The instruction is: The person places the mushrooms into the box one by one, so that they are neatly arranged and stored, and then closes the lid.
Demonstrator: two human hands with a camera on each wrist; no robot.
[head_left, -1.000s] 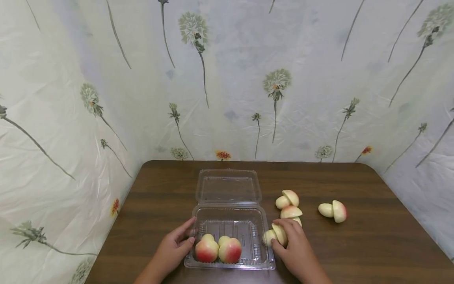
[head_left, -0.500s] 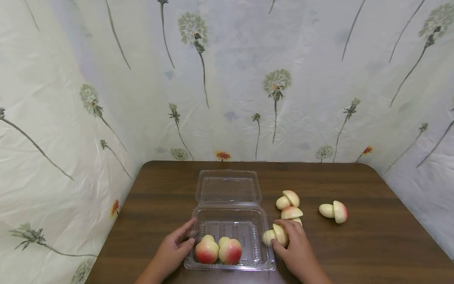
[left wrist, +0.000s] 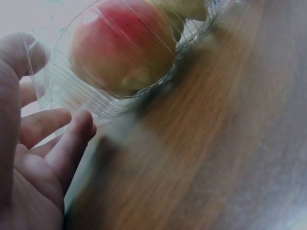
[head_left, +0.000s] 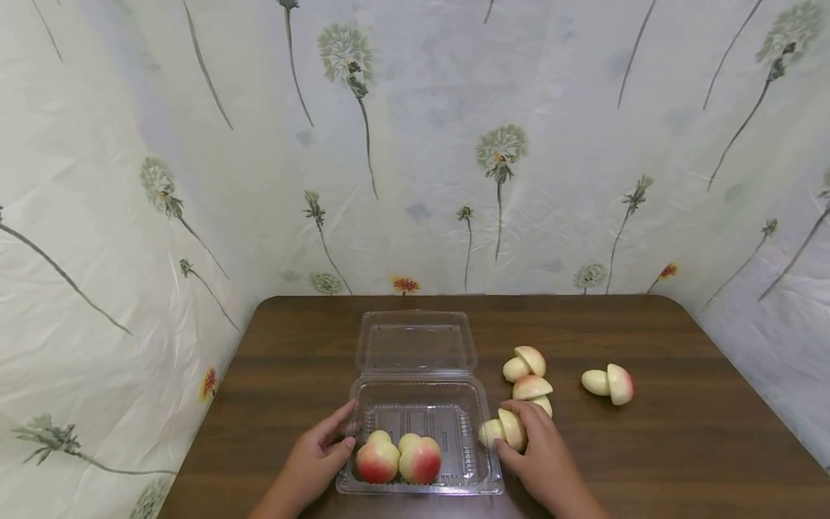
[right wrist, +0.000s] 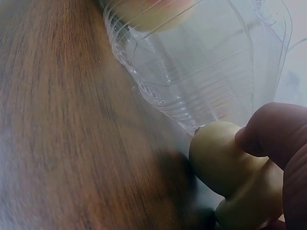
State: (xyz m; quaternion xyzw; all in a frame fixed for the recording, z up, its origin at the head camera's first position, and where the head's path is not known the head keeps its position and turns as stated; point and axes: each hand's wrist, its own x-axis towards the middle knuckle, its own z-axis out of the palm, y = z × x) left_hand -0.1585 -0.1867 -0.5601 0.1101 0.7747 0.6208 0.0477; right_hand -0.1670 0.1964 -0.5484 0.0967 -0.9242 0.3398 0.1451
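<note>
Nothing is shifting since a second ago: the right hand (head_left: 541,461) is still gripping a mushroom (head_left: 504,431) on the table (head_left: 681,447) beside the box (head_left: 483,411), while the left hand (head_left: 318,458), fingers relaxed, is resting against its left wall.

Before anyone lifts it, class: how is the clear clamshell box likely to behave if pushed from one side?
The clamshell box looks thin and ribbed, so it probably flexes. It likely slides easily on the smooth table; the left hand rests against its side. Both mushroom pieces sit at its near end, so it may pivot.
</note>
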